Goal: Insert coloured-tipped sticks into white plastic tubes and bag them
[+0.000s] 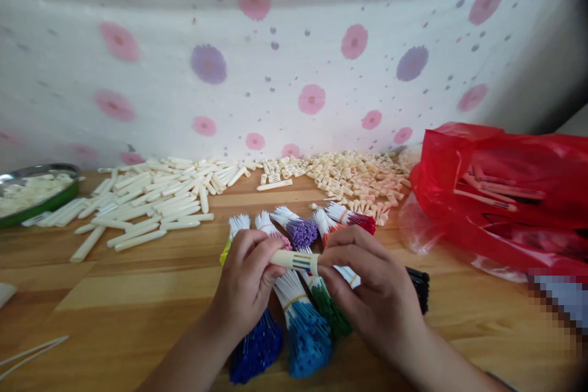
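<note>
My left hand (245, 278) pinches one end of a cream plastic tube (294, 260) with coloured stripes showing at its open end. My right hand (367, 285) is closed on the other end, where the coloured pieces enter the tube. Both hands hover just above the wooden table (138, 294). Under them lie bundles of thin refills fanned out: blue (305, 331), dark blue (257, 349), green (333, 312), purple (301, 231), red (361, 220) and black (420, 285).
A pile of cream tubes (156, 196) lies at the back left, next to a green-rimmed metal tray (37, 190). Small cream caps (353, 180) are heaped at the back centre. A red plastic bag (500, 196) sits at the right. A flowered cloth (294, 61) hangs behind.
</note>
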`<act>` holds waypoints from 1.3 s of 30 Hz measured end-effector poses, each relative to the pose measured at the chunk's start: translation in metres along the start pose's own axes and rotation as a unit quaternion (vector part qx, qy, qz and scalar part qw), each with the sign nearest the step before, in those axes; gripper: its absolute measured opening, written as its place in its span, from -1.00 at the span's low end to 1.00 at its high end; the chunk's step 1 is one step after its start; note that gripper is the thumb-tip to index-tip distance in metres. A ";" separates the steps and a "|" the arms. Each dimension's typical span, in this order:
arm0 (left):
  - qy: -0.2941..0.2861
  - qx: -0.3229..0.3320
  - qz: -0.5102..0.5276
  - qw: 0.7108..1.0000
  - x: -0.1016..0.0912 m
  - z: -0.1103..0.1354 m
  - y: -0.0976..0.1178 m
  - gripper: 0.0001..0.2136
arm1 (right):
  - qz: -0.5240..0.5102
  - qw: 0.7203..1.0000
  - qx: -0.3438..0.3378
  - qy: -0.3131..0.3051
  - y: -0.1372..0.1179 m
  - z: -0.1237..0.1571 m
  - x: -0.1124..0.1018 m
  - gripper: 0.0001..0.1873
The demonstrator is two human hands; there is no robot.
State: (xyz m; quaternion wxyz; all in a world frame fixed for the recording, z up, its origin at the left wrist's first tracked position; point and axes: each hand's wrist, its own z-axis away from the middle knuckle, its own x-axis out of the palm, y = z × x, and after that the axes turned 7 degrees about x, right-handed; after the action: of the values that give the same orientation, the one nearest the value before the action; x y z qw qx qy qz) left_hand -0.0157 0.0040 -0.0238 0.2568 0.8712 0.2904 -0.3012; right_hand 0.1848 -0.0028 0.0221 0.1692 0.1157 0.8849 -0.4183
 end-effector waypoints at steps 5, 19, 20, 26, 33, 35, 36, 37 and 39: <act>0.024 0.020 -0.048 0.998 -0.001 -0.001 0.003 -0.77 | -0.063 0.996 0.058 0.004 0.002 0.000 0.003 -0.87; 0.010 -0.066 0.041 0.997 0.003 -0.006 -0.002 -0.88 | -0.118 0.985 0.117 0.035 0.029 0.006 -0.023 -0.85; -0.001 -0.085 0.052 0.995 0.004 -0.007 -0.002 -0.90 | -0.054 0.991 0.115 0.031 0.032 0.010 -0.031 -0.87; -0.168 0.034 0.121 0.978 0.009 -0.009 0.024 -0.93 | 0.212 0.947 0.169 -0.173 0.031 0.052 -0.052 -0.88; -0.256 0.124 0.067 0.956 0.016 -0.006 0.040 -0.77 | 0.317 0.918 0.155 -0.183 0.030 0.057 -0.023 -0.89; -0.283 0.120 0.049 0.950 0.017 -0.005 0.038 -0.67 | 0.325 0.915 0.158 -0.179 0.032 0.054 -0.020 -0.89; -0.294 0.119 0.048 0.947 0.016 -0.005 0.037 -0.65 | 0.328 0.914 0.158 -0.179 0.033 0.053 -0.019 -0.89; -0.303 0.118 0.049 0.944 0.016 -0.005 0.037 -0.64 | 0.330 0.913 0.157 -0.180 0.034 0.053 -0.019 -0.88; -0.314 0.116 0.051 0.941 0.015 -0.005 0.037 -0.65 | 0.335 0.912 0.152 -0.184 0.035 0.051 -0.020 -0.86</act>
State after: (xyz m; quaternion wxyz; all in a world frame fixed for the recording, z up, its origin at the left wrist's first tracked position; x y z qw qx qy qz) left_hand 0.0208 -0.0136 -0.0202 0.2474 0.7696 0.1130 -0.5777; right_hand 0.2253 -0.0224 -0.0250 0.4397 0.3505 0.6731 -0.4803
